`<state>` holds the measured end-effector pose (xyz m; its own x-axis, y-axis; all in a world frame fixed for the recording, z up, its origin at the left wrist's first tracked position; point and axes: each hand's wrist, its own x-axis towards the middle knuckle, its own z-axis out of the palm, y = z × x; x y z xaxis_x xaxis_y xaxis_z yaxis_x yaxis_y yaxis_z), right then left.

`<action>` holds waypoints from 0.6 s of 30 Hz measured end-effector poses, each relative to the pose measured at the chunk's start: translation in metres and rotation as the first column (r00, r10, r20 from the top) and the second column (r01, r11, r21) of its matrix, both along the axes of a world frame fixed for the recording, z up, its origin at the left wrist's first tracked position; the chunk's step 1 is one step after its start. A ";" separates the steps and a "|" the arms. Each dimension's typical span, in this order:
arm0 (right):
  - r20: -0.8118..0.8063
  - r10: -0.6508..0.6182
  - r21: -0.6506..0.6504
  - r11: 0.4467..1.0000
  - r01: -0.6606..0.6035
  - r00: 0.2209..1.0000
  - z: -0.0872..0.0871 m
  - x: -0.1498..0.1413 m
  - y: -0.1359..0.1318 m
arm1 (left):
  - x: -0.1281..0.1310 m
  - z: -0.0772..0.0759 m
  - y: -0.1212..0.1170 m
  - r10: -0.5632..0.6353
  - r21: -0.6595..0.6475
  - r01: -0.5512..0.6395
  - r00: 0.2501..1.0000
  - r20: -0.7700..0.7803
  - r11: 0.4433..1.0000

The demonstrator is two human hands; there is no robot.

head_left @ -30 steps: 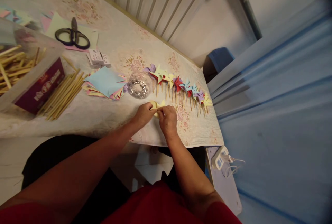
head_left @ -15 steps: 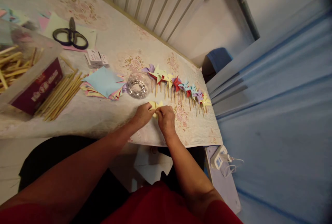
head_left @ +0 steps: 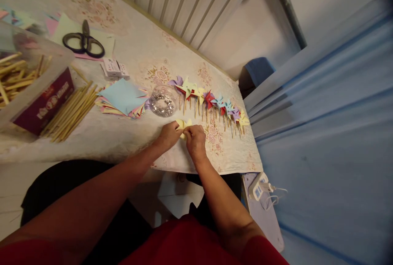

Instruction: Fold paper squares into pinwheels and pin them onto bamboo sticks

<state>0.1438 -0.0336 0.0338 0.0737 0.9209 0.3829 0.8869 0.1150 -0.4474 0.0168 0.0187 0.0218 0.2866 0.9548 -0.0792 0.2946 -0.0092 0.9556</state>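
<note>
Both my hands meet over the near part of the table around a yellow paper pinwheel (head_left: 181,124). My left hand (head_left: 170,135) grips it from the left with closed fingers. From the right, my right hand (head_left: 195,139) pinches it near the middle; the fingertips hide whatever else may be there. Just beyond them stands a clear round tub (head_left: 163,100) of small shiny metal pieces. A row of finished pinwheels (head_left: 209,99) on sticks, in yellow, red, blue and purple, lies to the far right of my hands.
Left of the tub lie a stack of coloured paper squares (head_left: 124,97), small white boxes (head_left: 113,68), loose sticks (head_left: 72,111) and a plastic box (head_left: 46,99) full of sticks. Dark-handled scissors (head_left: 84,42) rest on paper. A power strip (head_left: 260,186) sits beyond the right edge.
My right hand has shifted very slightly, and the pinwheel's blades sit a little differently between my fingers. Everything else on the table stays put.
</note>
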 end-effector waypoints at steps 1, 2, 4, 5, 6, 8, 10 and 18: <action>-0.056 -0.040 -0.007 0.999 0.040 0.998 -0.001 -0.001 0.001 | 0.000 0.000 0.000 0.002 0.002 -0.002 1.000 0.005 1.000; -0.131 -0.092 -0.026 0.996 0.089 0.987 -0.003 -0.003 0.001 | 0.000 -0.001 0.000 0.004 0.004 -0.004 1.000 0.008 1.000; -0.299 -0.199 -0.105 0.979 0.175 0.933 -0.007 -0.007 0.003 | 0.000 -0.003 0.001 0.006 0.004 -0.006 1.000 0.009 1.000; -0.373 -0.243 -0.153 0.968 0.199 0.896 -0.008 -0.009 0.004 | 0.000 -0.004 0.001 0.007 0.002 -0.007 1.000 0.011 1.000; -0.429 -0.275 -0.191 0.959 0.211 0.861 -0.008 -0.011 0.004 | 0.000 -0.005 0.001 0.009 -0.003 -0.009 1.000 0.013 1.000; -0.488 -0.305 -0.222 0.949 0.222 0.818 -0.007 -0.014 0.004 | 0.000 -0.007 0.001 0.007 -0.017 -0.007 0.999 0.032 1.000; -0.497 -0.319 -0.214 0.946 0.242 0.807 -0.005 -0.014 0.003 | 0.000 -0.008 0.001 0.002 -0.030 0.000 0.998 0.065 1.000; -0.587 -0.398 -0.213 0.916 0.340 0.705 -0.012 -0.003 0.004 | 0.001 -0.012 -0.001 0.017 -0.101 0.007 0.972 0.235 0.995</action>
